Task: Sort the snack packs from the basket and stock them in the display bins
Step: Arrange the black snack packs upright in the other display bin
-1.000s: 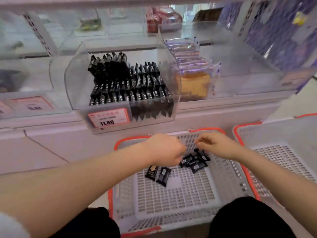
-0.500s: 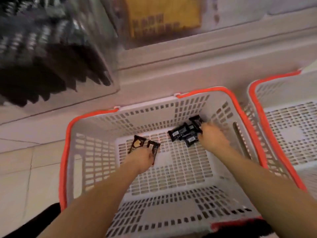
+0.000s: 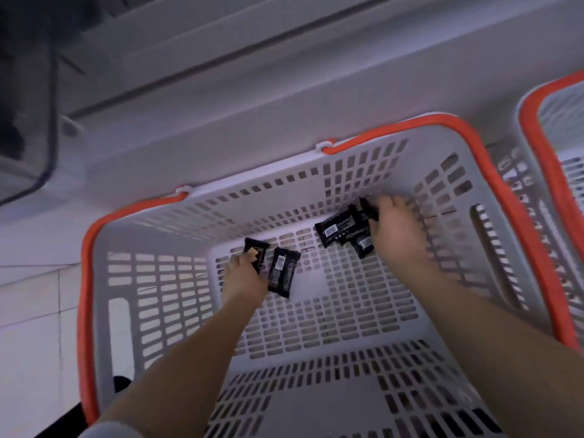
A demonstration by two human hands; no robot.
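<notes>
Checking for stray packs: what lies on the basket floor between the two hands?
In the head view, one black snack pack lies beside the left hand; then bare perforated basket floor up to the right hand's cluster of packs.

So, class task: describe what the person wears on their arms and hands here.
Both forearms are bare, with no gloves, rings, watch or bands visible on the left hand or the right hand. Only a light-coloured sleeve edge shows at the left arm's bottom end.
</notes>
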